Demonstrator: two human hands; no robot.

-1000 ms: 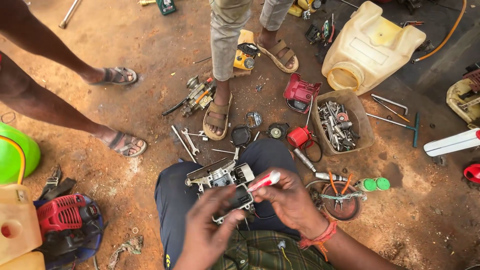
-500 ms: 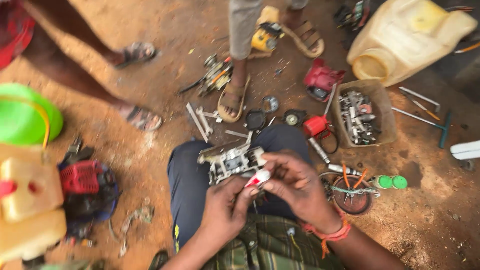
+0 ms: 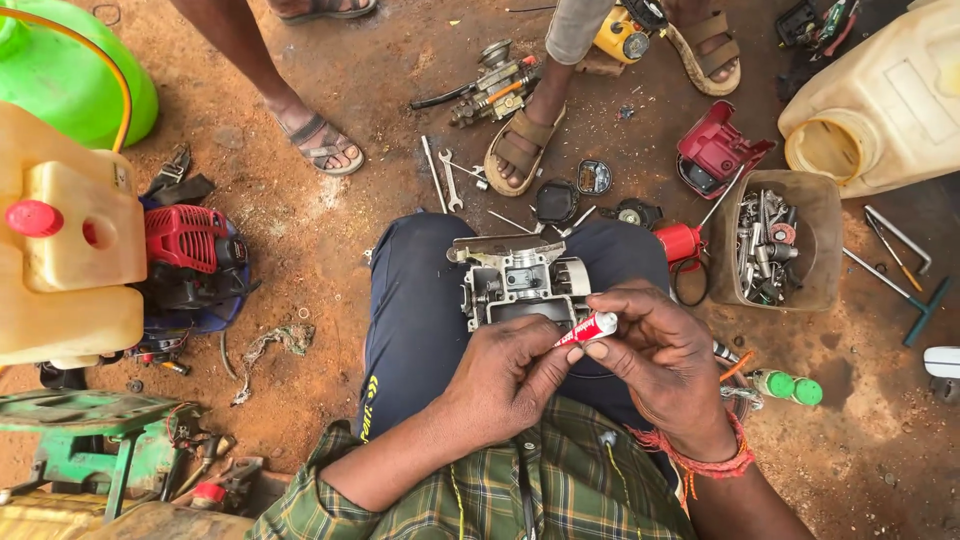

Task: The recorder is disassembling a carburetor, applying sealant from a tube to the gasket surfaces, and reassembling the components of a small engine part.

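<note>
On the lap, both hands are now closing together on the small red-and-white tube (image 3: 588,329): left hand (image 3: 510,375) and right hand (image 3: 655,360) pinching it, having drawn nearer the grey engine casing (image 3: 520,285).

On the red dirt, a box of loose metal parts (image 3: 775,245) sits just beside a red engine cover (image 3: 715,155) and a cream jerrycan (image 3: 885,110). Two wrenches (image 3: 440,178) lie near a sandalled foot (image 3: 520,150). A green tank (image 3: 65,75) and red engine (image 3: 190,250) stand left.
</note>
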